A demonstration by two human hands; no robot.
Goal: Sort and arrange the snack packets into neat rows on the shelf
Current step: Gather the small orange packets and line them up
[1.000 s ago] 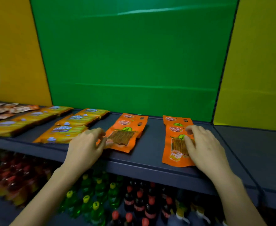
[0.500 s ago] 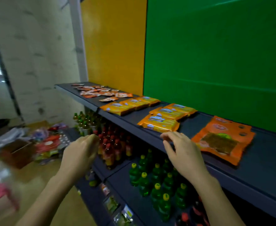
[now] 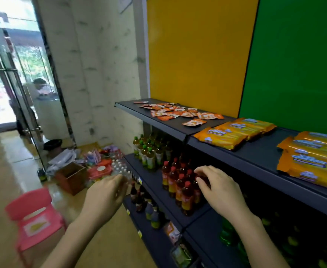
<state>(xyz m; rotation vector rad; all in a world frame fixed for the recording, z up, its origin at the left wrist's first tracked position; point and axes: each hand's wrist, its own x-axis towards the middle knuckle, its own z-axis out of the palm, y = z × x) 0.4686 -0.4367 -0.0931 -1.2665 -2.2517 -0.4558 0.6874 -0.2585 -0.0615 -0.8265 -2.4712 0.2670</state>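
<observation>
Both hands are empty, fingers loosely curled: left hand (image 3: 104, 196) and right hand (image 3: 221, 190). The yellow snack packets (image 3: 234, 132) lie on the shelf (image 3: 265, 148), above and beyond the right hand, with the scattered orange sachets (image 3: 178, 112) farther off.

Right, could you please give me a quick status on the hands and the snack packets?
Left hand and right hand both empty, clear of the top shelf. Small orange packets scattered at its far end. Nothing blocking them.
</observation>
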